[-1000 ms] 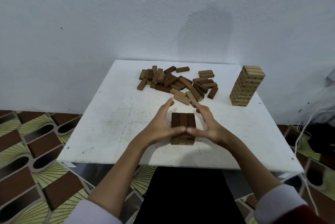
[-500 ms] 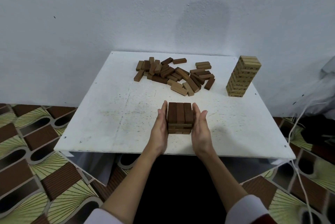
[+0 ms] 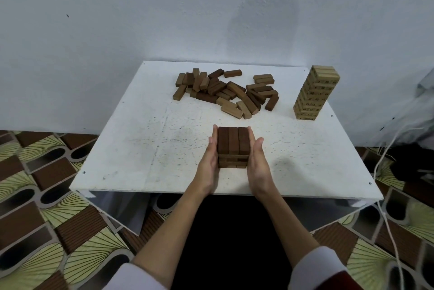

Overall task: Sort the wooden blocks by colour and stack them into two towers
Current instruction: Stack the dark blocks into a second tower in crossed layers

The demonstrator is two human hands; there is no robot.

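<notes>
Both hands (image 3: 209, 160) still flat against dark tower (image 3: 233, 146), unmoved.

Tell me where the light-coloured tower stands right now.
In the head view, the light tower stands at the white table's far right corner, right of the loose block pile, apart from both hands.

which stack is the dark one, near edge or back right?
The near-edge dark stack, pressed between the left hand and right hand. The back-right light tower is pale and far taller.
</notes>
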